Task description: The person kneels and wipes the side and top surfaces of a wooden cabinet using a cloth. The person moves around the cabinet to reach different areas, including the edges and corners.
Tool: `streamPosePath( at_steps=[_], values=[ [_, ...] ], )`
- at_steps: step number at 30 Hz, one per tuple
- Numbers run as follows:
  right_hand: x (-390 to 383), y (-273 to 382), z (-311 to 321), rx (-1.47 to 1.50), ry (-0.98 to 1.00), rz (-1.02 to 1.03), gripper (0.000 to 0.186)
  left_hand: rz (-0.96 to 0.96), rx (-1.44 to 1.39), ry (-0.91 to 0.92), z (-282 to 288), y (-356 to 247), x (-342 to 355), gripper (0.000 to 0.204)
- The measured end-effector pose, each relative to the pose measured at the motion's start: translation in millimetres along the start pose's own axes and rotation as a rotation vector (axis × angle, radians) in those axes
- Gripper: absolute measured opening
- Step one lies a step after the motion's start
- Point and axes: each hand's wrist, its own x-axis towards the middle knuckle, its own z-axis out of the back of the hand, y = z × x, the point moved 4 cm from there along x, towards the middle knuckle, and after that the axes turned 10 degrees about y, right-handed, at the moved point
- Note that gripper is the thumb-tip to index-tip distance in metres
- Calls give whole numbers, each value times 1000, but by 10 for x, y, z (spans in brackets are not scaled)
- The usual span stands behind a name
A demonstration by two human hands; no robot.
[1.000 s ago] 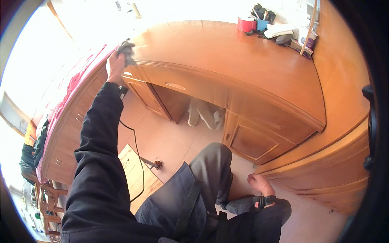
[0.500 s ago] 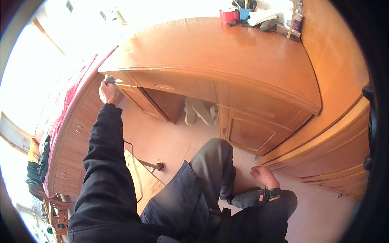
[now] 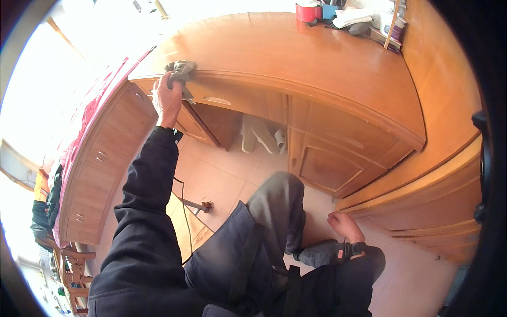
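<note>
At the front left edge of the brown wooden desk, my left hand is closed around a crumpled grey cloth. The cloth lies over the edge and partly on the top, above a drawer front. My right hand hangs past my bent leg at the right, with its wrist over the knee and a dark band around it. Its fingers are loosely extended and hold nothing.
A red container, a blue holder and white papers stand at the desk's back right. Beneath the desk are white slippers and a cabinet door. A wooden stool is by my left leg; a pink-covered bed stands at left.
My left hand has moved right along the desk's front edge with the cloth, which now spreads onto the top. The view has shifted slightly; my right hand stays at the knee.
</note>
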Motion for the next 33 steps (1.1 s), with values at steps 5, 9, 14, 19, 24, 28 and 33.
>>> streamPosePath(
  at_steps=[5, 9, 14, 19, 24, 28, 33],
  values=[
    [9, -34, -4, 75, 11, -33, 39, -102, -15, -10, 352, 74, -61, 33],
    [111, -10, -68, 4, 62, -41, 37, -325, -158, 6, 318, -378, -359, 34],
    [161, -51, -69, -43, 64, -46, 36, -584, -221, 118, 176, -1319, -789, 42],
    [97, -113, -45, 10, 50, -31, 36, -750, -343, 153, 116, -2134, -1053, 42],
    [86, -82, -20, 0, 48, -3, 35, -857, -460, 247, 34, -2813, -1322, 36],
    [68, -63, -12, 12, 49, -9, 35, -805, -430, 201, -87, -2997, -1239, 29],
    [69, -45, -31, 20, 27, 23, 34, -801, -309, 264, -177, -2922, -1139, 25]
  ],
)
